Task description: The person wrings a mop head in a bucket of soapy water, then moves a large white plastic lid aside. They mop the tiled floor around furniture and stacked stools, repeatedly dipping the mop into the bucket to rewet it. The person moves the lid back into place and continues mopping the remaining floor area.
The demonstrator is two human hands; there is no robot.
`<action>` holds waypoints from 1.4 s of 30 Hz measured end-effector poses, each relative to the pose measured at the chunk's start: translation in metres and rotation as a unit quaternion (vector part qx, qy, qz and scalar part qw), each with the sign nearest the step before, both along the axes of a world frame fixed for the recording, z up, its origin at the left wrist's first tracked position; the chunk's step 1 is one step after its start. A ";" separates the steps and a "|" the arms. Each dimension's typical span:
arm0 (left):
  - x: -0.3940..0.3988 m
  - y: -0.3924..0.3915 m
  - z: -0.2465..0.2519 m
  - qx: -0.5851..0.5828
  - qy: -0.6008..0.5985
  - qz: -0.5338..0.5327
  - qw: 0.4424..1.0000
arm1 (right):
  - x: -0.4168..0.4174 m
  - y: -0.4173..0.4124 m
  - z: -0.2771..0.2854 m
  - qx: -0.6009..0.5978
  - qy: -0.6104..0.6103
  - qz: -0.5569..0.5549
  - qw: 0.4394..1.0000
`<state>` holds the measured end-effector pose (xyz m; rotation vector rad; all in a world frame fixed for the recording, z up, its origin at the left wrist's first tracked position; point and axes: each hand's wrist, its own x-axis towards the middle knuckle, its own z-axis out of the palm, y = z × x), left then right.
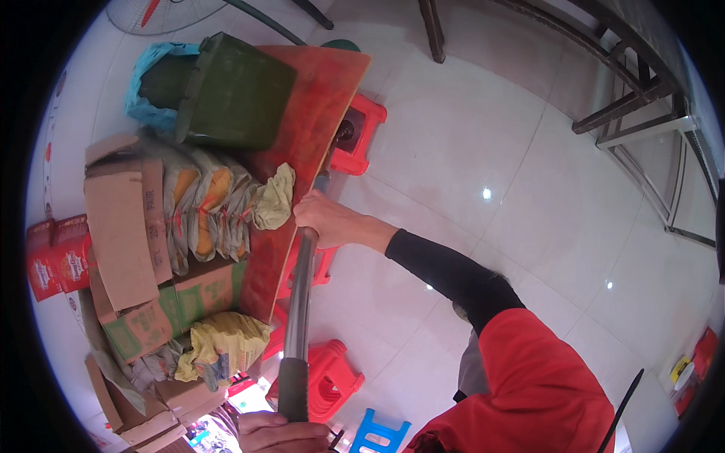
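My right hand (317, 218) is closed around a metal pole (300, 300) beside the edge of a red board table (323, 79). Near the bottom, my left hand (283, 433) wraps the same pole below its dark grip sleeve (293, 382). A crumpled pale yellow-green cloth or bag (274, 198) lies on the board close to my right hand. To its left stand plastic-wrapped bundles of yellowish items (212, 192), tied with red string. The far end of the pole is partly hidden by the board.
A green bin (241, 93), a cardboard box (122, 232), a green-printed carton (175, 314) and a yellow sack (226, 345) crowd the left side. Red plastic stools (325, 382) and a blue stool (379, 433) stand at the board's side. Dark table legs (433, 28) rise beyond the tiled floor.
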<state>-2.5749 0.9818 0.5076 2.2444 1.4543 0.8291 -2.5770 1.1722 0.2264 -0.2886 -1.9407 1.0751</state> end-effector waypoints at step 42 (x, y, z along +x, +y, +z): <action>-0.156 -0.356 -0.010 0.263 -0.592 0.250 0.720 | -0.121 -0.282 0.085 0.082 -0.055 -0.065 0.993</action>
